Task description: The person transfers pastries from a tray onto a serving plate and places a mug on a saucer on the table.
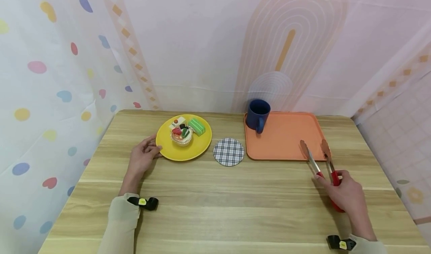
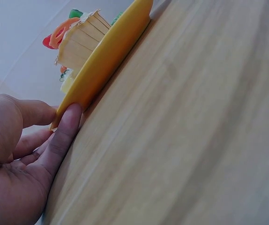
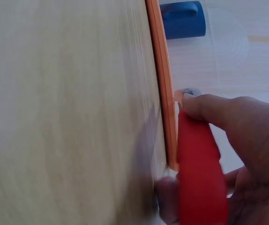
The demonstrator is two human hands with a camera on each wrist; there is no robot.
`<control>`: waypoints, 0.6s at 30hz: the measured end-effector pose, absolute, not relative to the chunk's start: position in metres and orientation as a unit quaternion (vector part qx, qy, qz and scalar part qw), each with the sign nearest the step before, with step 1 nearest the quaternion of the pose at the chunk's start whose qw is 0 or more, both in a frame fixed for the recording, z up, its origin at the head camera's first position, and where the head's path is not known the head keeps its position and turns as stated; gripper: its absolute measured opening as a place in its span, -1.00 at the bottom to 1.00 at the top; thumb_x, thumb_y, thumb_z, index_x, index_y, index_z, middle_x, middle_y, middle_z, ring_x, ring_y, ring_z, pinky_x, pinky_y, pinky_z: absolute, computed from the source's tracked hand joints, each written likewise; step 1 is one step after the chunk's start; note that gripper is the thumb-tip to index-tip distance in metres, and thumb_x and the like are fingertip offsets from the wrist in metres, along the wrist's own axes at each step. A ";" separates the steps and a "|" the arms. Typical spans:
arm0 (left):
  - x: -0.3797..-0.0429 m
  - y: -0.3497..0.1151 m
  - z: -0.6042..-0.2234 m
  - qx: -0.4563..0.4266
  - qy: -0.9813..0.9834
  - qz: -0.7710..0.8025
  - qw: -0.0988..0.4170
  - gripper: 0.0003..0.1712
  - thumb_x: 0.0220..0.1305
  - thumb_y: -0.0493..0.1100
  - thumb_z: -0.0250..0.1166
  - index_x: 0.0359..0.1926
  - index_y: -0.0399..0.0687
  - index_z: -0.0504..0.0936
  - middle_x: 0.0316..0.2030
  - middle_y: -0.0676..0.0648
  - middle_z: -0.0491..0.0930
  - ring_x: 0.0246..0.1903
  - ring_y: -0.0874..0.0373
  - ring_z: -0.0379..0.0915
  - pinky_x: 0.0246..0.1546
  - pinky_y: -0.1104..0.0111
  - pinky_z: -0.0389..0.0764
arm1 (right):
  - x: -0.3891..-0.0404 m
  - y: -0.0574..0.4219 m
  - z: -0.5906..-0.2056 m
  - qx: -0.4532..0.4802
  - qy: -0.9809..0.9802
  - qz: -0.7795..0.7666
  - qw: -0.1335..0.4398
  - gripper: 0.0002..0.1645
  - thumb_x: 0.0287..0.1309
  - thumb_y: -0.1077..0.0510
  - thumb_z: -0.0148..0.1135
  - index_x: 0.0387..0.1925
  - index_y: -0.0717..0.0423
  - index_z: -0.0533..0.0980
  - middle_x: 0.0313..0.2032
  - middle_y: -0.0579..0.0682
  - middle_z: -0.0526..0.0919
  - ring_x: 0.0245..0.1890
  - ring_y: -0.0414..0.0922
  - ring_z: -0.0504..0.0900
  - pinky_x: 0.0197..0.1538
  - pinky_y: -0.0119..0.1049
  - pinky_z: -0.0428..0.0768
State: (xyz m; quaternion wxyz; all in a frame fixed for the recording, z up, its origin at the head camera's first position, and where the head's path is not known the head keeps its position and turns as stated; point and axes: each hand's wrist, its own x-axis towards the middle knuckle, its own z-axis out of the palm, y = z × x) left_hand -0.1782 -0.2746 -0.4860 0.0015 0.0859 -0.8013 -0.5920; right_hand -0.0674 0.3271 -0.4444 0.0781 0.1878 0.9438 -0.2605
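Observation:
At the left, my left hand (image 1: 143, 157) pinches the rim of a yellow plate (image 1: 201, 145), with thumb and fingers at its edge in the left wrist view. On the plate are a toy cupcake (image 1: 182, 136) topped with fruit pieces, a green striped cake piece (image 1: 196, 127) and a small white cake piece (image 1: 177, 122). My right hand (image 1: 347, 194) holds red-handled tongs (image 1: 314, 164). Their brownish tips are spread apart, over the front right part of an orange tray (image 1: 276, 145). The palm hides part of the handles.
A dark blue mug (image 1: 257, 113) stands at the tray's back left corner, its handle toward the front. Between plate and tray lies a round checked coaster (image 1: 229, 152). A patterned cloth backdrop (image 1: 202, 48) rises behind the wooden table (image 1: 229, 205).

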 end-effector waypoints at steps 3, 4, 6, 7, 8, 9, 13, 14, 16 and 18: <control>-0.178 -0.275 -0.488 0.085 -0.804 -0.588 0.000 -0.33 0.50 -0.21 0.22 0.55 -0.11 0.27 0.04 -0.23 0.52 -0.26 0.44 0.59 -0.16 0.52 0.78 | -0.067 0.325 -0.442 0.186 0.946 -0.249 0.087 0.23 0.20 -0.57 0.15 0.31 0.49 0.25 -0.41 0.14 0.58 -0.27 0.10 0.61 -0.42 -0.30 0.51; -0.178 -0.275 -0.489 0.087 -0.805 -0.587 -0.002 -0.32 0.51 -0.20 0.22 0.55 -0.10 0.26 0.05 -0.24 0.51 -0.25 0.44 0.59 -0.16 0.51 0.78 | -0.067 0.324 -0.442 0.186 0.948 -0.245 0.087 0.22 0.21 -0.57 0.14 0.31 0.49 0.25 -0.40 0.15 0.58 -0.25 0.13 0.62 -0.41 -0.28 0.52; -0.177 -0.276 -0.490 0.089 -0.805 -0.587 -0.005 -0.32 0.51 -0.19 0.22 0.56 -0.09 0.25 0.07 -0.25 0.51 -0.25 0.44 0.59 -0.15 0.51 0.78 | -0.066 0.324 -0.442 0.185 0.950 -0.236 0.087 0.22 0.21 -0.57 0.13 0.31 0.49 0.26 -0.37 0.18 0.61 -0.21 0.17 0.63 -0.38 -0.23 0.54; -0.177 -0.276 -0.490 0.090 -0.804 -0.588 -0.006 -0.32 0.51 -0.19 0.22 0.56 -0.08 0.25 0.08 -0.25 0.51 -0.24 0.44 0.59 -0.15 0.51 0.78 | -0.066 0.323 -0.442 0.186 0.951 -0.231 0.087 0.23 0.21 -0.57 0.13 0.30 0.49 0.27 -0.37 0.18 0.61 -0.20 0.19 0.64 -0.38 -0.22 0.54; -0.177 -0.276 -0.491 0.091 -0.803 -0.588 -0.007 -0.32 0.51 -0.19 0.22 0.56 -0.08 0.25 0.09 -0.25 0.51 -0.24 0.43 0.59 -0.15 0.50 0.78 | -0.066 0.323 -0.442 0.186 0.952 -0.228 0.087 0.22 0.20 -0.58 0.13 0.29 0.49 0.28 -0.36 0.19 0.62 -0.20 0.20 0.64 -0.38 -0.21 0.54; -0.177 -0.276 -0.491 0.092 -0.802 -0.590 -0.007 -0.31 0.51 -0.19 0.22 0.56 -0.07 0.25 0.09 -0.26 0.51 -0.24 0.43 0.59 -0.14 0.50 0.78 | -0.066 0.323 -0.442 0.185 0.953 -0.223 0.089 0.22 0.19 -0.58 0.13 0.29 0.48 0.28 -0.36 0.19 0.63 -0.20 0.20 0.64 -0.39 -0.21 0.53; -0.178 -0.277 -0.491 0.090 -0.801 -0.591 -0.006 -0.32 0.51 -0.19 0.22 0.56 -0.07 0.25 0.09 -0.25 0.50 -0.25 0.43 0.59 -0.14 0.51 0.78 | -0.066 0.323 -0.441 0.183 0.955 -0.212 0.100 0.23 0.17 -0.60 0.14 0.26 0.49 0.30 -0.38 0.17 0.64 -0.25 0.17 0.65 -0.44 -0.25 0.50; -0.178 -0.277 -0.490 0.090 -0.801 -0.591 -0.006 -0.32 0.51 -0.19 0.22 0.56 -0.07 0.25 0.09 -0.25 0.50 -0.25 0.43 0.59 -0.14 0.51 0.78 | -0.067 0.323 -0.440 0.181 0.955 -0.210 0.103 0.24 0.17 -0.60 0.14 0.27 0.49 0.30 -0.37 0.18 0.64 -0.25 0.17 0.65 -0.45 -0.25 0.49; -0.179 -0.276 -0.489 0.088 -0.802 -0.591 -0.004 -0.32 0.51 -0.19 0.22 0.56 -0.09 0.26 0.07 -0.25 0.50 -0.25 0.43 0.59 -0.14 0.52 0.78 | -0.067 0.323 -0.439 0.180 0.955 -0.209 0.109 0.27 0.17 -0.61 0.13 0.28 0.51 0.28 -0.36 0.20 0.64 -0.26 0.16 0.65 -0.46 -0.25 0.49; -0.178 -0.275 -0.488 0.086 -0.803 -0.590 -0.004 -0.32 0.51 -0.19 0.22 0.56 -0.10 0.26 0.06 -0.24 0.51 -0.25 0.43 0.60 -0.14 0.52 0.78 | -0.067 0.323 -0.438 0.180 0.954 -0.209 0.116 0.30 0.16 -0.61 0.13 0.30 0.53 0.25 -0.36 0.19 0.63 -0.28 0.14 0.64 -0.47 -0.27 0.49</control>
